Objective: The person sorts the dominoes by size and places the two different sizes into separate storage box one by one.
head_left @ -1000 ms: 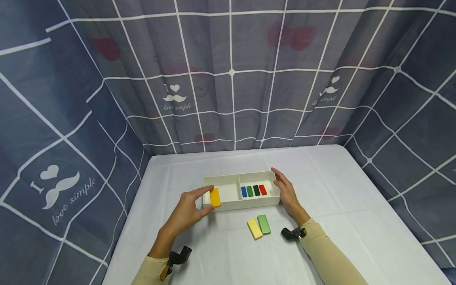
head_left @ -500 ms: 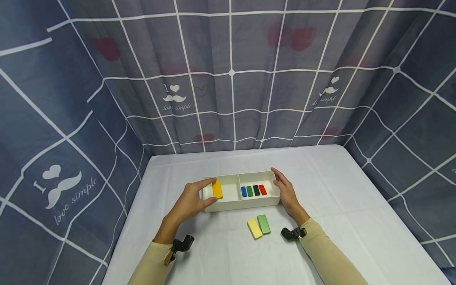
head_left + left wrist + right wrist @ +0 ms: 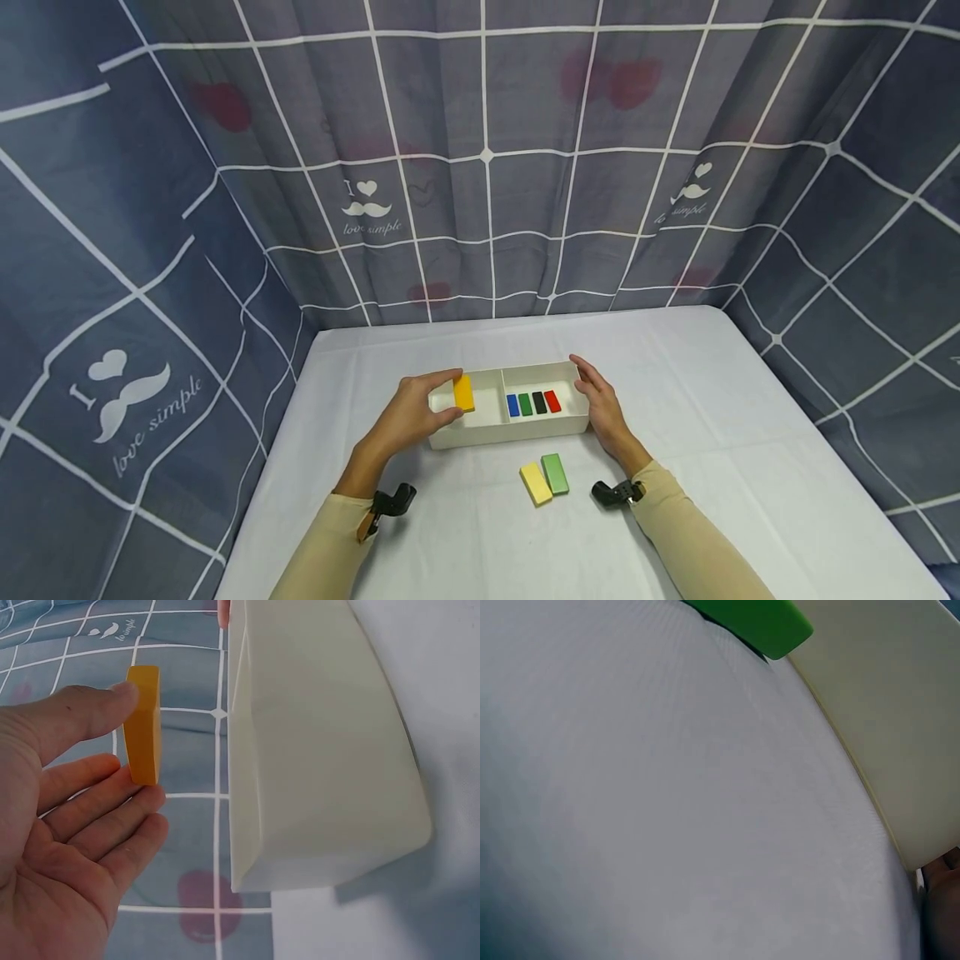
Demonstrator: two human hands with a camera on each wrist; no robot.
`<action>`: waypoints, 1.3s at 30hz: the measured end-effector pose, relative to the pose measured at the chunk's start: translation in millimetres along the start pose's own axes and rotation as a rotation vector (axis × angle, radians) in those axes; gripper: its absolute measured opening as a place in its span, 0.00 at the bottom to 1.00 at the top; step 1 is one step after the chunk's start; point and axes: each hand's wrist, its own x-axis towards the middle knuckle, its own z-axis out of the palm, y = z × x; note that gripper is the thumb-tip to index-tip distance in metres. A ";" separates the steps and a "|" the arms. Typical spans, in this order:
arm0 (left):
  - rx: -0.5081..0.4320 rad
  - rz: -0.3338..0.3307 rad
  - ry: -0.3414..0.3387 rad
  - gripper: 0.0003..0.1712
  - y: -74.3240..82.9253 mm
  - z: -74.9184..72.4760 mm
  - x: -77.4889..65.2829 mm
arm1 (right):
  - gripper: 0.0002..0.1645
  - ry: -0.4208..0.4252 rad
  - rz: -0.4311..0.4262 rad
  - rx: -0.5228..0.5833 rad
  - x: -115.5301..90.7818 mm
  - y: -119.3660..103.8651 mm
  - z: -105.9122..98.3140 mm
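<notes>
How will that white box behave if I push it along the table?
The white box will probably slide rather than tip, being long and low. It looks stiff, given its straight edges. The small blocks inside might shift, since there's room around them.

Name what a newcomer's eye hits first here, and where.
Probably the bright orange-yellow block, pinched in the left hand at the left end of the white box. Next, likely the row of small blocks in the box's right compartment, blue, green, black and red, with the right hand against that end. Behind it all, the dark curtain with white grid lines fills much of the head view.
</notes>
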 end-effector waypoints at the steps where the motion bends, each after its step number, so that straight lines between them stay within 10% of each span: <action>1: 0.003 0.008 -0.002 0.39 -0.1 0.6 0.9 | 0.32 0.001 0.001 0.001 -0.4 0.2 0.0; 39: 0.035 0.014 -0.144 0.34 -1.7 47.1 43.8 | 0.33 0.021 0.009 -0.009 -0.6 2.9 1.5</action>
